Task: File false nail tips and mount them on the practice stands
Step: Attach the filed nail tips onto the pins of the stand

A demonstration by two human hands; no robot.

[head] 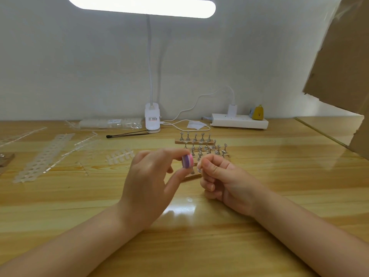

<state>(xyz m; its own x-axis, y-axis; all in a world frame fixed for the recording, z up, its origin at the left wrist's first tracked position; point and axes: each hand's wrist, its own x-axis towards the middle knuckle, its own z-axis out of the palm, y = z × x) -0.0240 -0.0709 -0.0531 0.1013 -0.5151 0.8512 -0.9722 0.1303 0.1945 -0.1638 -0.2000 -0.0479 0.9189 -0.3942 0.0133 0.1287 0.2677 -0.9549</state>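
My left hand [148,180] pinches a small pink, purple and white file block [187,160] between thumb and fingers, held above the table. My right hand [221,179] has its fingers curled and pinches a small pale nail tip [199,166] right beside the block. Behind both hands stand rows of metal practice stands [201,145] on wooden bases; the nearest ones are partly hidden by my fingers. A loose strip of clear nail tips [119,155] lies left of my left hand.
Emptied plastic tip frames [44,156] lie at the left. A bag of tips [110,122], a clip lamp base [152,119], a black brush [127,134], a white power strip [239,120] and its cable sit by the wall. A cardboard box [343,62] looms at right.
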